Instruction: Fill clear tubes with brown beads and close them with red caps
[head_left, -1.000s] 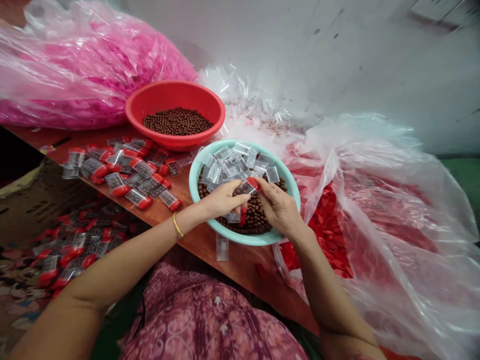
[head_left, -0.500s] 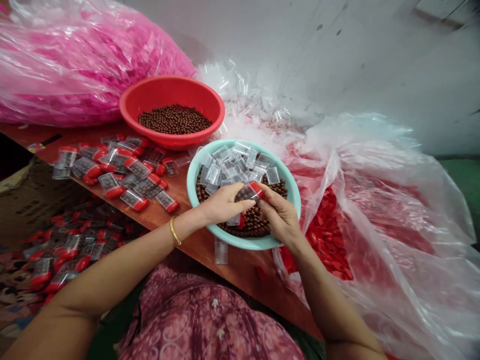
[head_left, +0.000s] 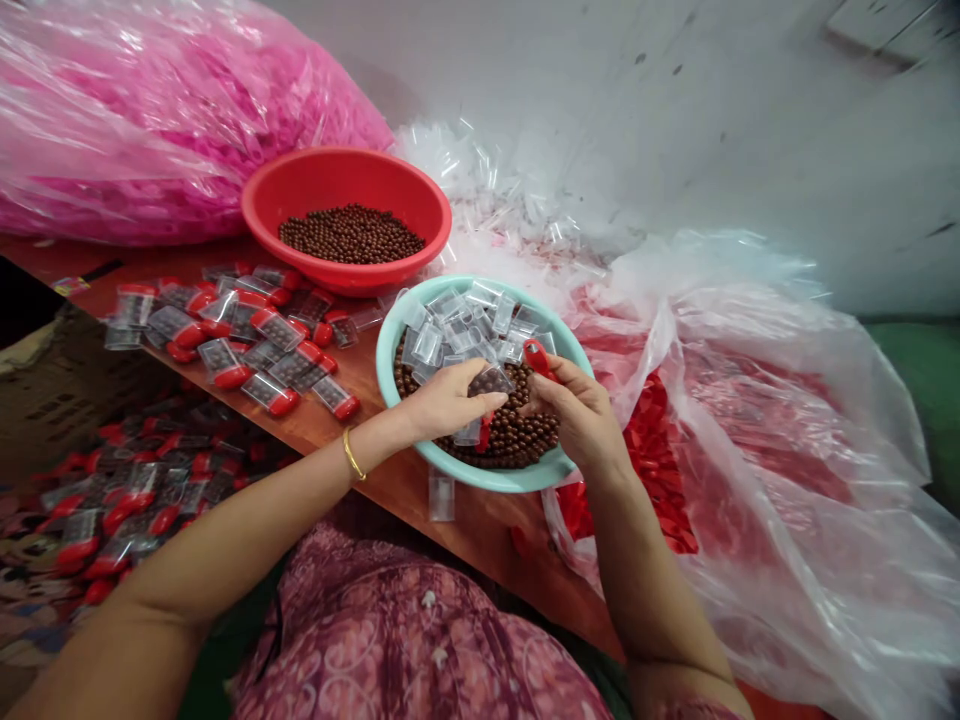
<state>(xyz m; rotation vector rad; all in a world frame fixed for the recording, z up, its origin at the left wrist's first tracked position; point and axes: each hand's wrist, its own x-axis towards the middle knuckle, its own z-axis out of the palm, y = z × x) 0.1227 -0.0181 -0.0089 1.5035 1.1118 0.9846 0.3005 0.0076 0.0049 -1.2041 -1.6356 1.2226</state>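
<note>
Left hand (head_left: 447, 402) partly curled over the pale teal basin (head_left: 385, 372), thumb extended, thumb and fingers gripping a small clear container (head_left: 493, 380) with dark contents showing through its wall. Right hand (head_left: 585, 412) just beside it, thumb and fingers drawn together, pinching a red cap (head_left: 535, 354) that points up and away. Cap and container apart; the container's near end is partly hidden by the left hand. Below the left fingers, a red piece (head_left: 484, 432) and part of another clear container; cannot tell whether held or lying on the balls.

Materials: containers of glossy, see-through plastic, flat-sided. Brown balls (head_left: 517, 442) round, smooth, shiny, spread across the basin floor. Pile of clear containers (head_left: 457, 328) heaped over the balls on the far side. Gold bangle (head_left: 352, 455) on left wrist.

Surroundings: red basin (head_left: 441, 218) beyond and to the left, holding more brown balls. Red-capped containers (head_left: 274, 332) strewn on the reddish tabletop (head_left: 487, 525), filled with dark balls; a larger heap (head_left: 142, 490) lower down, past the table edge. One loose clear container (head_left: 441, 497) close by the teal basin's near rim. Bulging bag of pink pieces (head_left: 195, 120) far left. Crumpled translucent bag (head_left: 795, 400) at right, red pieces (head_left: 660, 470) in its opening, the right forearm crossing in front.
</note>
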